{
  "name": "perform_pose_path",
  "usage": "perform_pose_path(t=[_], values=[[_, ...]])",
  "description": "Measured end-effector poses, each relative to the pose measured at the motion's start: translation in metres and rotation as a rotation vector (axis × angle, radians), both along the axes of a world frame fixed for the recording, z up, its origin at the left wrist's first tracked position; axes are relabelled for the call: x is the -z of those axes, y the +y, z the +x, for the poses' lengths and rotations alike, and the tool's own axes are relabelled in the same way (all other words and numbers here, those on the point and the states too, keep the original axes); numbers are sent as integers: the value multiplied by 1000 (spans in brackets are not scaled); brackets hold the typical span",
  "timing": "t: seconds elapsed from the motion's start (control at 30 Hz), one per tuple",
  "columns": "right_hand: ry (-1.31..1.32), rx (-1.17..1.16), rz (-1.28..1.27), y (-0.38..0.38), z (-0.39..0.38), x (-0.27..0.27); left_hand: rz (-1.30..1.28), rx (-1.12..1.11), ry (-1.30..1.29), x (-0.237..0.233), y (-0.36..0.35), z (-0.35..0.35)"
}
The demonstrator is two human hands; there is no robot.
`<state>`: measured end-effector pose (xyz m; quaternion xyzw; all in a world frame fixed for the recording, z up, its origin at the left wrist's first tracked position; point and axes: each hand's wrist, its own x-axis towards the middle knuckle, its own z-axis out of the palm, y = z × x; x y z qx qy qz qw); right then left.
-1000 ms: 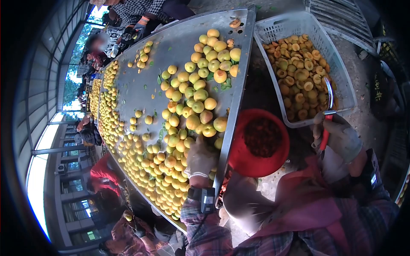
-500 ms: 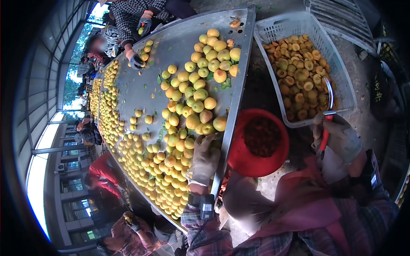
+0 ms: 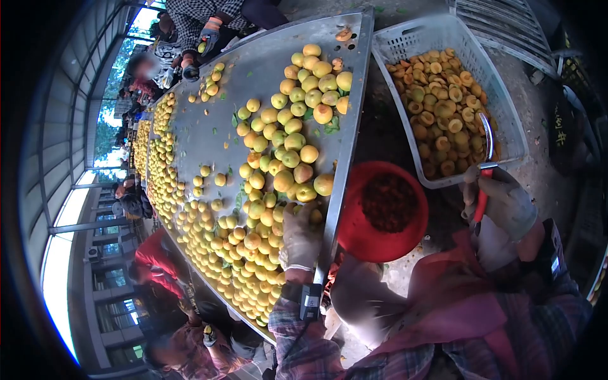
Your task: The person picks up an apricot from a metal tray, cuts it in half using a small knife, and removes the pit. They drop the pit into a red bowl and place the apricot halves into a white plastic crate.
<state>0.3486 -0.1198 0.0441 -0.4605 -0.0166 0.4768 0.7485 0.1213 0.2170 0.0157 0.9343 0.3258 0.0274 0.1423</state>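
Co-worker's hand (image 3: 190, 71) withdrew; crate (image 3: 501, 104) holds halved fruit (image 3: 443, 109).

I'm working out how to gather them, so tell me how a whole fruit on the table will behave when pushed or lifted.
A whole fruit will probably roll, being round on a metal table. It is likely fairly firm, since the halves in the crate hold their shape. Its smooth-looking skin might slip a little.

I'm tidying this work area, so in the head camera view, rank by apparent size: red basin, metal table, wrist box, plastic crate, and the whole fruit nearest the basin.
Largest to smallest, as pictured:
1. Metal table
2. Plastic crate
3. Red basin
4. Wrist box
5. Whole fruit
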Motion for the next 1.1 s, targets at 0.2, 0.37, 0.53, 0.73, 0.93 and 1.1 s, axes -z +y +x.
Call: perform_pose_path(t=[0.2,0.37,0.53,0.73,0.93,1.1], values=[[22,34,-14,2,-4,-5,39,-41,-51,3,-1,3],[-32,-7,-15,-8,-5,-3,-258,-153,-435,8,9,-14],[-53,68,-23,-9,-9,-4,-1123,-443,-1004,-65,-35,-34],[-37,30,108,-2,-10,25,-1672,-391,-1558,-61,-90,-144],[-19,-147,168,16,-10,49,-1646,-419,-1956,-39,-183,-273],[-77,-206,58,43,-30,53,-1479,-749,-2199,8,-270,-372]])
